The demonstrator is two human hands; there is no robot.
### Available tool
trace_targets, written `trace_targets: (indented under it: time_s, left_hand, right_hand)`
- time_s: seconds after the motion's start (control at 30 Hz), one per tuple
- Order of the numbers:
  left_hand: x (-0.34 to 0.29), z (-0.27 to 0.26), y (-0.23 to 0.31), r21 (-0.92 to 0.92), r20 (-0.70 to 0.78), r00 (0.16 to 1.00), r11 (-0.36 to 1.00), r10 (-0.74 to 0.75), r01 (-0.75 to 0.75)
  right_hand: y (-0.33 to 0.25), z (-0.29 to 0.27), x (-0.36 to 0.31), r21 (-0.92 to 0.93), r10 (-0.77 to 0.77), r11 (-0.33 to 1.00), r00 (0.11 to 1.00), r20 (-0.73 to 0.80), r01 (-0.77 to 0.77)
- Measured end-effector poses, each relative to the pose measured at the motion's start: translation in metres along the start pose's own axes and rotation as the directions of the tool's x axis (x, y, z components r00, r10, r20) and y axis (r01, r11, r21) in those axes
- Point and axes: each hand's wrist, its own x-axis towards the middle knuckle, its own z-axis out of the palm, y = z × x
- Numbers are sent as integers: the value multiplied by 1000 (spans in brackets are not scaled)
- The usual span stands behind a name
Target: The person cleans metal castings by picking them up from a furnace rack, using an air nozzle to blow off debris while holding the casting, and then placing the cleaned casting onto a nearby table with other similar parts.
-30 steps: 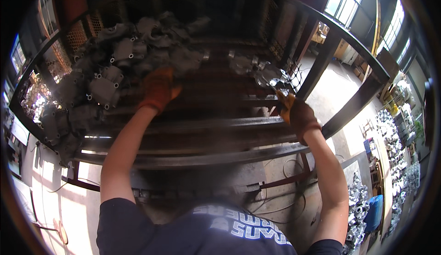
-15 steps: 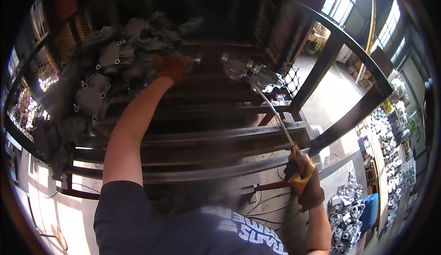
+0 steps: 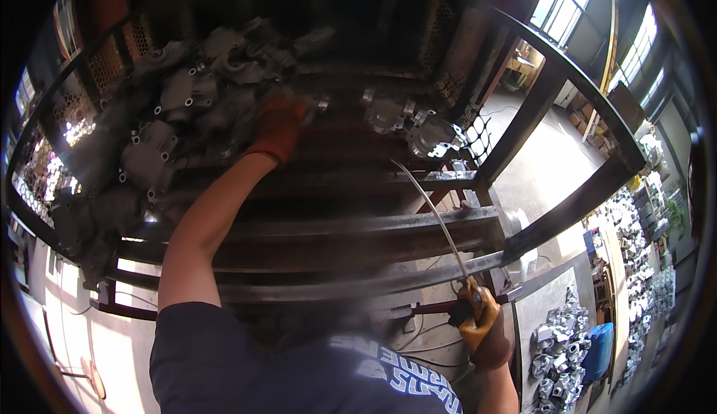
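We see white, outlined block lettering (image 3: 407, 373) across the chest of the dark navy T-shirt (image 3: 224, 354), turned nearly upside down and partly folded. Our right hand (image 3: 482, 328), in a yellow-and-brown work glove, has its fingers wrapped round the grip of a hand tool with a long, thin, pale tube (image 3: 437, 216). The tube's long axis runs from the glove forward and to the left, bending a little further left at its tip, which points away from us over the dark steel beams (image 3: 373, 223); we cannot tell whether it touches them. Our left hand (image 3: 282, 119), in an orange-brown glove, reaches to the right edge of a heap of dull grey metal castings (image 3: 179, 89); shadow hides its fingers, so we cannot tell whether they grip. Two shiny grey castings (image 3: 429, 134) lie just beyond the tube's tip, to its right, beside the black wire mesh (image 3: 479, 138). Between heap and pair runs a dark stretch of beams, bounded on the right by a thick, slanting steel frame (image 3: 523, 115).
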Motion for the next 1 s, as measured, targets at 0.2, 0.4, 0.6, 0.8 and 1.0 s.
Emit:
trace_targets:
  time_s: [0.2,0.4,0.6,0.8,1.0]
  left_hand:
    - [47,-9,40,-31,239,970,999,40,-33]
    - [88,79,63,128,380,913,986,-150,109]
    - [95,76,38,43,177,969,985,-174,169]
    - [114,6,-20,-501,119,917,774,-382,387]
    - [136,-53,-14,-959,-141,930,281,-338,-43]
  right_hand:
    - [-4,-7,-6,232,131,964,991,17,-131]
    - [-38,-9,-11,250,141,962,986,-94,-113]
    - [-21,-10,-20,328,209,928,975,-75,-174]
    - [-1,-10,-25,357,213,917,976,-51,-181]
    - [2,-9,-34,390,183,910,980,-79,-138]
